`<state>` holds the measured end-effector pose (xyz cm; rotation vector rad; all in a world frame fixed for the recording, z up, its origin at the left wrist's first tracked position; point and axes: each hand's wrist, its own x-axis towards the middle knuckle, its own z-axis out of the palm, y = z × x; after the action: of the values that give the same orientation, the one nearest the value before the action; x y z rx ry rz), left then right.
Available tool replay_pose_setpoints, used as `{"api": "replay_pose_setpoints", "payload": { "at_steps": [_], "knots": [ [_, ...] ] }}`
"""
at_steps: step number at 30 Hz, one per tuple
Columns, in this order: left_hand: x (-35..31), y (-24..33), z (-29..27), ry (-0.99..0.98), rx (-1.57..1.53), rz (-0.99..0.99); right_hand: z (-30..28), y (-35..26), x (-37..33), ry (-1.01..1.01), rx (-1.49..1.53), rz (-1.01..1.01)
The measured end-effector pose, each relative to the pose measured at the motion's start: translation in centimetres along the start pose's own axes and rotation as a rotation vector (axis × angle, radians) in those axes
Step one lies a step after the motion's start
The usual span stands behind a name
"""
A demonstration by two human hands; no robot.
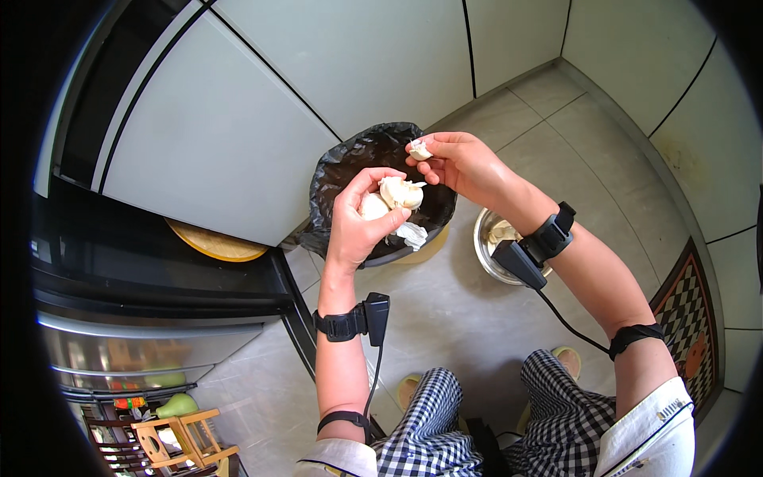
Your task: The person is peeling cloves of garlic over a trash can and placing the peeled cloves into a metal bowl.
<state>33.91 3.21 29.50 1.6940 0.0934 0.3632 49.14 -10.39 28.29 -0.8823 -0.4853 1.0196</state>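
Black plastic liner [330,171] drapes over the bin [427,249] in front of you, mouth up, likely to catch loose skin. Steel bowl [479,246] sits on the floor beside it to your right, probably for easy reach; pale pieces [499,232] inside, partly hidden by your black wrist unit [518,264]. Your left hand [354,226] cups the garlic [401,193] above the bin, fingers curled round, thumb pressed along the near side, seemingly to steady it. Your right hand [461,163] pinches a clove [420,150] between thumb and fingertips, clear of the left, presumably for finer control. Counts: 1 bin, 1 liner, 1 bowl, 2 hands, what looks like 2 garlic lumps in your left, 1 clove in your right; bowl pieces too covered to count.
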Motion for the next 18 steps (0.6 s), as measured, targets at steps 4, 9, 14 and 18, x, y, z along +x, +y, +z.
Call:
{"api": "replay_pose_setpoints", "payload": {
  "at_steps": [4,9,14,18],
  "knots": [
    [0.2,-0.4,0.1,0.035,0.034,0.005,0.8,0.5,-0.2,0.038,0.001,0.034],
    [0.1,-0.4,0.0,-0.016,-0.023,0.005,0.6,1.0,-0.6,0.029,-0.105,0.012],
    [-0.1,-0.3,-0.8,-0.007,0.024,0.012,0.5,0.7,-0.8,-0.021,-0.287,0.047],
    [0.0,-0.3,-1.2,-0.056,0.101,0.03,0.5,-0.4,-1.1,-0.092,-0.477,0.052]
  ]
}}
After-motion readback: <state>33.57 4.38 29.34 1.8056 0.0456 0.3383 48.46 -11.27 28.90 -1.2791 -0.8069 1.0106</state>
